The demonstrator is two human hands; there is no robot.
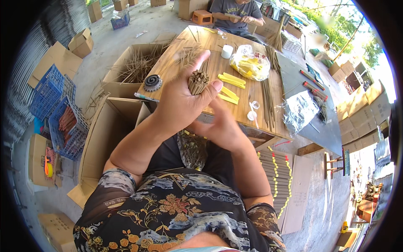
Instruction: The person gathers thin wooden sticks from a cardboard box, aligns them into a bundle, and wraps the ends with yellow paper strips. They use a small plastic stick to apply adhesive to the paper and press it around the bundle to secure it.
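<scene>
My left hand (178,98) is closed around a bundle of thin brown sticks (198,81), holding it above the table's near edge, with the cut ends showing toward me. Just below and to the right is my right hand (222,128), its fingers apart and slightly blurred. Some of its fingers pass behind the left hand, so I cannot tell whether they touch the bundle. Beyond the hands lie yellow paper strips (231,80) on the wooden table (252,112).
A clear bag of yellow strips (249,65), a white cup (227,51) and a dark ridged disc (153,83) sit on the table. Left stand a carton of loose sticks (138,63) and blue crates (69,130). Banded bundles (275,176) lie right. A person (237,14) sits opposite.
</scene>
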